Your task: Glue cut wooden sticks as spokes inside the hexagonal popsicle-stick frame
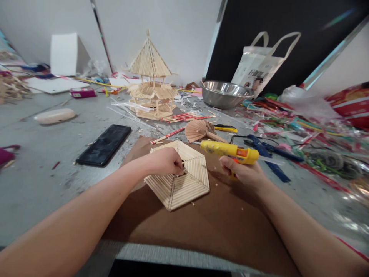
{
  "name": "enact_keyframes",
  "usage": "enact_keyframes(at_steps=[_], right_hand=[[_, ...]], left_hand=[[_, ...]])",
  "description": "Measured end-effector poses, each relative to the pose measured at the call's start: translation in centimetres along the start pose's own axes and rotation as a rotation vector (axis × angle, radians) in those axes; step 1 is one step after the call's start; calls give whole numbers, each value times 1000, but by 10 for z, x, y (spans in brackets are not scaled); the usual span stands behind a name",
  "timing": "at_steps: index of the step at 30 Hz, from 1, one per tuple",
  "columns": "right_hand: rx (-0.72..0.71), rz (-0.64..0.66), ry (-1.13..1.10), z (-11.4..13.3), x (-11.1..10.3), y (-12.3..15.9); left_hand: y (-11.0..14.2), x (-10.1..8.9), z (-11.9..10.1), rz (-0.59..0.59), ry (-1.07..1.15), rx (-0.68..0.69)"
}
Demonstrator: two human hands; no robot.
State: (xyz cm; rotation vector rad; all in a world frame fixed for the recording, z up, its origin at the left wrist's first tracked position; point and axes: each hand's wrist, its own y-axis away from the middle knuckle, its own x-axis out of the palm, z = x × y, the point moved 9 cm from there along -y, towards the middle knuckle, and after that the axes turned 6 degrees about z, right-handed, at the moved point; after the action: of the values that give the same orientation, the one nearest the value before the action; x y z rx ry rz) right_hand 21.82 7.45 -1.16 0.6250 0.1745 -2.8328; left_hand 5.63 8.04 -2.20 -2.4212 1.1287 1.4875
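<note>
My right hand (240, 171) is wrapped around the handle of a yellow hot glue gun (221, 149), its nozzle pointing left above the panel's far right corner. On a brown board (201, 231) lies a six-sided panel of pale wooden sticks (188, 186), with dark seams running between its sections. Over the panel's middle, my left hand (168, 161) is closed in a pinch beside a small dark gap. What those fingertips hold, if anything, is too small to make out.
A stick-built pavilion (152, 84) stands behind the board. Left lies a black phone (104, 145). A paper fan (198, 130), a yellow cutter (226, 129) and blue pliers (268, 154) lie beyond the glue gun. Further back are a metal bowl (226, 96) and a white bag (256, 65).
</note>
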Motion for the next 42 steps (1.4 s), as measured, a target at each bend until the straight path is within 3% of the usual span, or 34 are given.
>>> enact_keyframes(at_steps=[42], right_hand=[[-11, 23, -10, 2, 1, -1]], left_hand=[[0, 10, 5, 106, 14, -77]])
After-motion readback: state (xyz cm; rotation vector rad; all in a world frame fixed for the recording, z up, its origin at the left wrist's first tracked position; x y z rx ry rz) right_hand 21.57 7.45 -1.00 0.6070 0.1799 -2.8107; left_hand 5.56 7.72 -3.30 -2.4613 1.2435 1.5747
